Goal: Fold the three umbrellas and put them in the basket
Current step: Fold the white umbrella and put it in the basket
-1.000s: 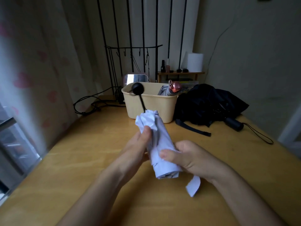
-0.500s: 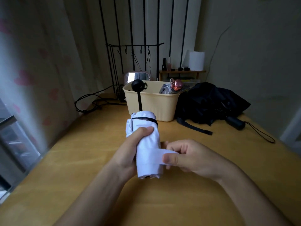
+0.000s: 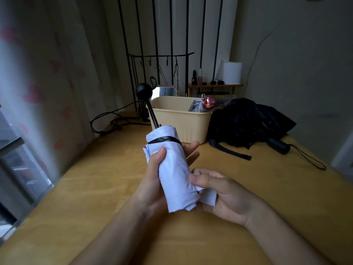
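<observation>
Looking down over a wooden table point(image 3: 91, 197) taking up the whole lower half of the frame. Passing, down the left side, a pale curtain point(image 3: 38, 83) printed with pink hearts. Finding, right of centre, an unfolded black umbrella point(image 3: 248, 121) lying in a heap on the table just beside the basket's right wall, with handle and wrist cord pointing toward the right edge and a dark strap trailing toward the middle. Finding, just above centre, a cream basket point(image 3: 187, 125) standing on the table and already holding a folded grey umbrella point(image 3: 198, 109) leaning in the far right corner, pink handle up.

Holding a rolled white umbrella point(image 3: 175, 173) at the centre of the frame, raised above the table and tilted, with a thin black shaft and round black knob point(image 3: 143, 92) pointing to the upper left, in front of the basket's left corner. Cradling the roll in the left hand point(image 3: 152, 184), pressing the thumb on the front of the fabric and reaching the fingers round behind, tips showing on the right side. Pinching a white strap point(image 3: 209, 197) at the roll's lower end with the right hand point(image 3: 225, 194), between thumb and curled fingers. Showing a narrow black band point(image 3: 164, 139) crossing the roll near the upper end.

Standing further up the frame: a black wire rack point(image 3: 160, 56), a small wooden shelf point(image 3: 215, 85) carrying a white paper roll point(image 3: 232, 72) and little bottles, and a mirror point(image 3: 165, 91) behind the basket. Trailing at middle left: dark cables point(image 3: 107, 121).
</observation>
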